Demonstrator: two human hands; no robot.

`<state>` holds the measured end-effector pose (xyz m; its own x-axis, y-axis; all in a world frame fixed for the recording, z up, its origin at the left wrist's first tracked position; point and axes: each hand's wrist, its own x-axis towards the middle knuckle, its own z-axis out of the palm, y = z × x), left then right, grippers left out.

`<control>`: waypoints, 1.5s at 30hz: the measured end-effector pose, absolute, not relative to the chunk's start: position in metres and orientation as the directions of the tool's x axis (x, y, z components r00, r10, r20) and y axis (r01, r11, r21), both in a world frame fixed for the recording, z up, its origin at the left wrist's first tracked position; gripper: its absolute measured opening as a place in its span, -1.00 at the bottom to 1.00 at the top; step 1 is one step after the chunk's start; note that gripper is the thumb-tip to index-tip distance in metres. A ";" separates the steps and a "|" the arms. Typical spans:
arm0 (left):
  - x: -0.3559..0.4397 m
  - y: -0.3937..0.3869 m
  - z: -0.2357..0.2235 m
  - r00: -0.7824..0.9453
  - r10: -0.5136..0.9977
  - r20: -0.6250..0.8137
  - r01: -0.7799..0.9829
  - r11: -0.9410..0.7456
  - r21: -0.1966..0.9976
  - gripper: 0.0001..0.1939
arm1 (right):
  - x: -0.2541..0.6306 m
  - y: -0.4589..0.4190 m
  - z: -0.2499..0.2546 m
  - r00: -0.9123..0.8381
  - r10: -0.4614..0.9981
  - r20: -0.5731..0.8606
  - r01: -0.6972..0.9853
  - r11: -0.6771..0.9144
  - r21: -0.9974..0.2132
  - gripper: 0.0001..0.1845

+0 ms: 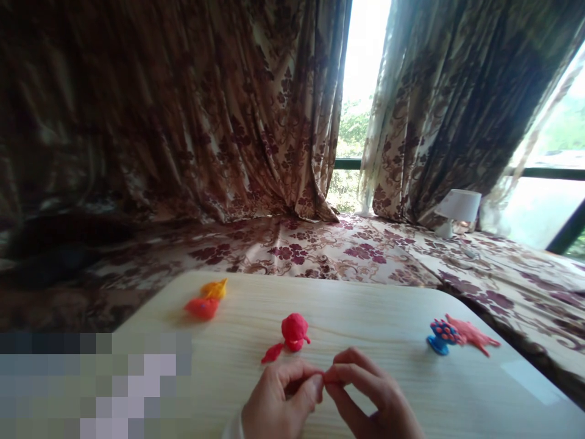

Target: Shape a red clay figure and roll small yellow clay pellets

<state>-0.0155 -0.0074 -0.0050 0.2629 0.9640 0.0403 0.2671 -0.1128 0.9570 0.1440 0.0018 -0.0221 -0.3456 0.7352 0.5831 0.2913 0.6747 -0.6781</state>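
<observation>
My left hand [284, 397] and my right hand [377, 396] meet fingertip to fingertip above the near middle of the table. Both are closed in a pinch. A reddish tint shows where the fingertips touch, but whatever they hold is too small and covered to make out. Just beyond my left hand stands a rounded red modelling clay figure [295, 331] with a small bit sticking out at its lower right. A flat, pointed red clay piece [273, 353] lies against its lower left side, close to my left knuckles.
At the table's [365, 305] far left lie an orange-red clay lump [202, 308] and a yellow clay piece [216, 288]. On the right, a blue clay stand with pink dots [442, 336] adjoins a spread pink clay piece [478, 336]. Behind are a white lamp [459, 205] and patterned curtains [274, 122].
</observation>
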 end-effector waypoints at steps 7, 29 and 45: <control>-0.035 0.000 0.000 0.121 0.987 0.110 0.516 -0.157 0.842 -0.86 | 0.153 0.008 -0.022 -0.335 0.817 0.470 0.407 0.575 -0.710 -0.81; -0.045 0.043 -0.006 0.356 0.849 0.391 0.777 -0.501 0.381 -0.55 | 0.103 0.045 -0.028 -0.284 0.799 0.531 0.681 0.558 -0.475 -0.87; -0.047 0.043 -0.012 0.336 0.852 0.401 0.782 -0.490 0.385 -0.53 | 0.104 0.045 -0.029 -0.267 0.797 0.542 0.734 0.533 -0.422 -0.86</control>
